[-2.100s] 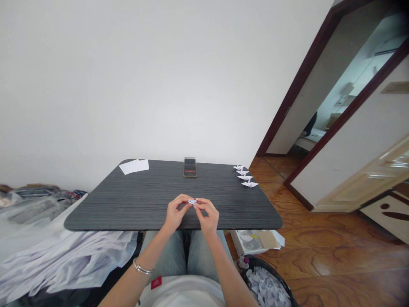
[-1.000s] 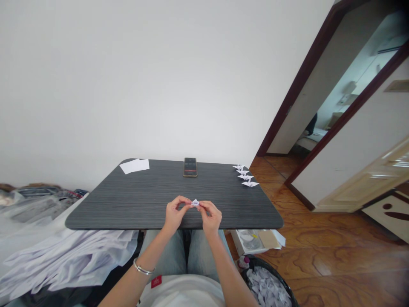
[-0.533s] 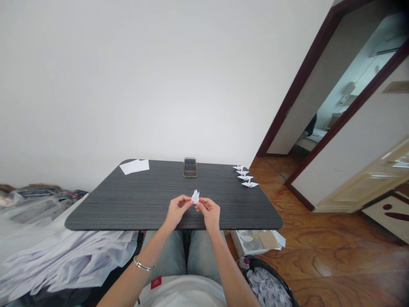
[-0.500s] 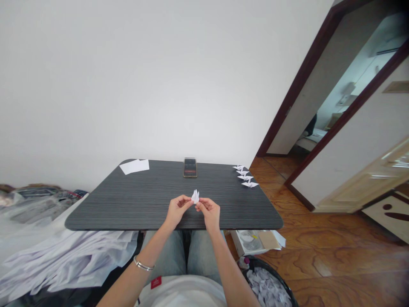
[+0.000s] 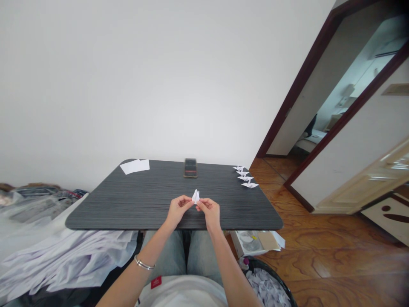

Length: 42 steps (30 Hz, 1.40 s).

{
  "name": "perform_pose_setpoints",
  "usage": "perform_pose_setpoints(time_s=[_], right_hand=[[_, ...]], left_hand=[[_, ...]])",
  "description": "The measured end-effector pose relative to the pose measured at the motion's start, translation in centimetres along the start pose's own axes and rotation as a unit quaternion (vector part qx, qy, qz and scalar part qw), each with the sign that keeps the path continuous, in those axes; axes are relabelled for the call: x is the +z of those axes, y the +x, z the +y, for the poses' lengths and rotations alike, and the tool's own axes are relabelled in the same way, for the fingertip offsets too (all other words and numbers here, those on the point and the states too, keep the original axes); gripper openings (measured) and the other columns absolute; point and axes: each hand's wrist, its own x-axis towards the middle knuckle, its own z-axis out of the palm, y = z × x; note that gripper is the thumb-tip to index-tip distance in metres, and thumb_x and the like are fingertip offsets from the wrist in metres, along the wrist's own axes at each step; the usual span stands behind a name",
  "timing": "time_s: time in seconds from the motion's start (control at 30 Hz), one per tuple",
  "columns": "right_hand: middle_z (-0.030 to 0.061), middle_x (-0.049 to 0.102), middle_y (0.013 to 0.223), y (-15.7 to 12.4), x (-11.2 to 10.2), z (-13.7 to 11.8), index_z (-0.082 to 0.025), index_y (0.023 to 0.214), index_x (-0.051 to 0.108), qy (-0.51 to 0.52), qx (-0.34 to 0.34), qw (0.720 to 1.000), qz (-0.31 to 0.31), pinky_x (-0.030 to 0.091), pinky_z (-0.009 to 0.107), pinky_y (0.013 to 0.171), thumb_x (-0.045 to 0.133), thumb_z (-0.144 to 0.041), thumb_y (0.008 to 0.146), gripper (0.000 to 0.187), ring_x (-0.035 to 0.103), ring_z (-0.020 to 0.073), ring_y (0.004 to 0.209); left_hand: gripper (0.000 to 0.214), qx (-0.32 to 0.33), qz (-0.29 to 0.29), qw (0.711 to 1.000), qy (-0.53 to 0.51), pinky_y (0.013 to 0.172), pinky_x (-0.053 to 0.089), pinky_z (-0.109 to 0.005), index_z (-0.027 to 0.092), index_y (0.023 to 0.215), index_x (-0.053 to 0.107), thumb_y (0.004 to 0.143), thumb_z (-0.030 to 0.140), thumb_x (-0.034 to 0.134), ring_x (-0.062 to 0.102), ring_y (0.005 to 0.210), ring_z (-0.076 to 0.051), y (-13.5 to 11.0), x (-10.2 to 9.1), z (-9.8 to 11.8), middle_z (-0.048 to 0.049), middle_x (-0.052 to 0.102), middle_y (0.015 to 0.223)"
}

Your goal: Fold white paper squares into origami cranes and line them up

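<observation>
"What are the hands doing?"

"The left hand (image 5: 179, 210) and the right hand (image 5: 209, 212) are almost closed. Their fingers (image 5: 200, 204) pinch a small paper bird (image 5: 196, 196) from both sides, just above the table (image 5: 96, 218)."

"Are any birds done?"

"Four paper birds (image 5: 245, 176) sit in a line near one far corner. A flat white paper (image 5: 134, 166) lies near the other."

"Is the small one done?"

"I can't tell."
</observation>
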Motion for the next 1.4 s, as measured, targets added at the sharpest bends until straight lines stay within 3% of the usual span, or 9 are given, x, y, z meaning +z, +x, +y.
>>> perform_pose_setpoints(time_s=[0.2, 0.4, 0.73, 0.93, 1.4], right_hand=[[0.0, 0.065, 0.056, 0.18, -0.06, 0.23, -0.013, 0.07, 0.065, 0.01, 0.003, 1.0, 0.009, 0.046, 0.022, 0.046, 0.071, -0.023, 0.059, 0.016, 0.057, 0.0108, 0.047], [0.0006, 0.066, 0.059, 0.04, -0.1, 0.22, -0.014, 0.073, 0.065, -0.004, 0.013, 0.999, -0.038, 0.047, 0.021, 0.047, 0.07, -0.024, 0.061, 0.016, 0.059, 0.0113, 0.051], [-0.0005, 0.063, 0.052, -0.37, 0.08, 0.1, -0.014, 0.066, 0.062, -0.049, -0.016, 0.998, -0.024, 0.046, 0.022, 0.046, 0.067, -0.026, 0.066, 0.013, 0.056, 0.0107, 0.045], [0.0001, 0.063, 0.054, -0.54, 0.22, 0.07, -0.014, 0.069, 0.063, -0.073, -0.022, 0.995, -0.061, 0.048, 0.023, 0.048, 0.066, -0.025, 0.067, 0.011, 0.057, 0.0119, 0.049], [-0.0027, 0.055, 0.053, -0.49, -0.24, 0.32, -0.016, 0.069, 0.059, -0.079, -0.046, 0.993, -0.075, 0.043, 0.02, 0.043, 0.06, -0.026, 0.071, 0.011, 0.051, 0.0092, 0.046]], left_hand=[[0.022, -0.017, -0.023, 1.0, 0.006, 0.052, 0.038, -0.021, 0.012, 0.062, 0.063, 0.065, 0.034, 0.067, 0.051, 0.049, -0.01, 0.05, 0.07, 0.02, 0.0006, 0.06, 0.053], [0.024, -0.016, -0.023, 1.0, -0.001, 0.054, 0.038, -0.021, 0.012, 0.061, 0.061, 0.065, 0.036, 0.066, 0.049, 0.051, -0.01, 0.07, 0.06, 0.07, 0.0007, 0.059, 0.055], [0.023, -0.017, -0.044, 0.999, -0.027, 0.06, 0.038, -0.022, 0.012, 0.072, 0.061, 0.065, 0.033, 0.067, 0.051, 0.06, -0.011, 0.06, 0.01, 0.07, -0.0009, 0.061, 0.067], [0.02, -0.011, -0.057, 0.996, -0.066, 0.058, 0.036, -0.02, 0.013, 0.069, 0.057, 0.066, 0.03, 0.067, 0.047, 0.059, -0.009, 0.23, -0.29, -0.44, 0.0015, 0.056, 0.065], [0.02, -0.045, -0.151, 0.985, -0.077, 0.055, 0.031, -0.02, 0.011, 0.07, 0.058, 0.072, 0.03, 0.062, 0.042, 0.055, -0.008, -0.1, -0.31, -0.61, 0.0008, 0.051, 0.06]])
